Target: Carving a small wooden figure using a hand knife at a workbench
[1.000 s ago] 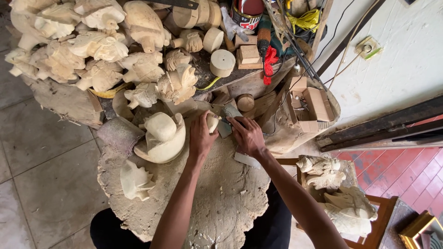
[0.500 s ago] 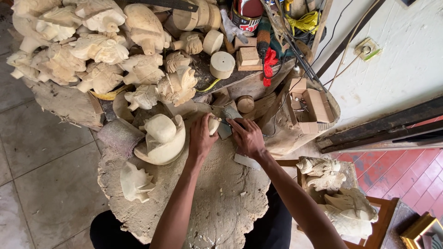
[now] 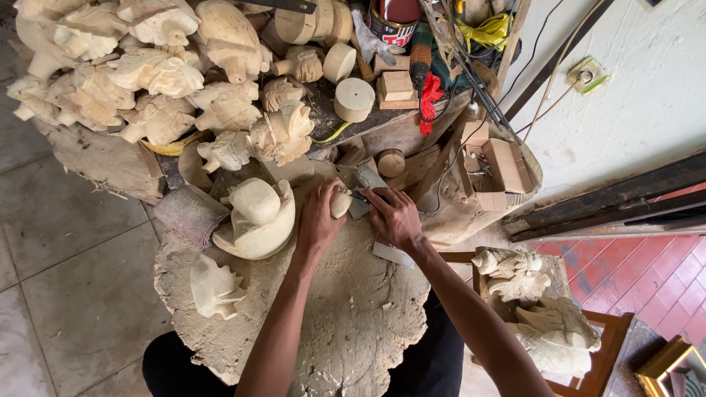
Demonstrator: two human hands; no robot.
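Observation:
My left hand [image 3: 319, 217] grips a small pale wood piece [image 3: 340, 204] at the far edge of a big round wooden stump [image 3: 353, 323]. My right hand [image 3: 394, 217] is closed around a thin dark carving tool [image 3: 358, 195] whose tip meets the small piece. Just left of my left hand rests a large pale carved bowl-like form [image 3: 257, 219]. A smaller carved figure [image 3: 215, 288] lies on the stump's left edge.
A heap of pale carved figures [image 3: 147, 66] fills the bench at the upper left. Round wood blanks [image 3: 354, 99], blocks [image 3: 397, 86], a red can [image 3: 392, 20] and cables lie behind. More carvings [image 3: 540, 316] sit on a wooden stand at the lower right.
Both hands stay on the small piece; the view shifted slightly, and the hands made only small movements.

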